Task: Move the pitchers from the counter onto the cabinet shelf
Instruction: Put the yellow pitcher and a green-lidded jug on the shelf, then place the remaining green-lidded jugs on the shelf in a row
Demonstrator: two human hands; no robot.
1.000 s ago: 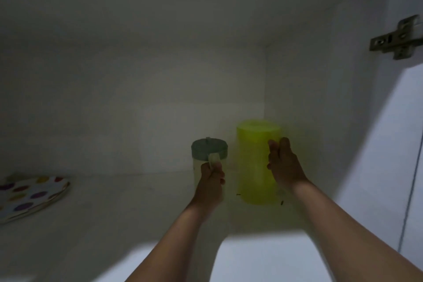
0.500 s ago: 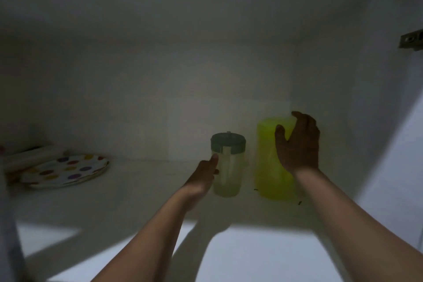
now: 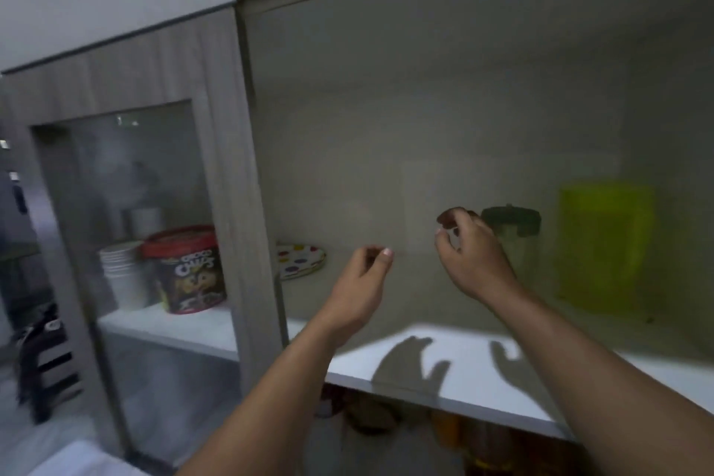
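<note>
Two pitchers stand at the back right of the cabinet shelf (image 3: 483,371): a tall yellow-green pitcher (image 3: 604,247) and, to its left, a smaller clear pitcher with a grey-green lid (image 3: 515,240). My right hand (image 3: 473,261) is raised in front of the clear pitcher, apart from it, with fingers loosely curled and nothing in them. My left hand (image 3: 361,288) hangs further left over the shelf, also empty, fingers half curled.
A polka-dot plate (image 3: 303,261) lies at the shelf's left end. A wooden cabinet divider (image 3: 251,205) separates a glass-door section (image 3: 127,185) holding a cereal tub (image 3: 189,270) and stacked white cups (image 3: 123,274). Dim items sit on the lower shelf.
Both hands have let go of the pitchers and pulled back toward me. The view has swung left and backed out, so the pitchers now sit at the right.
</note>
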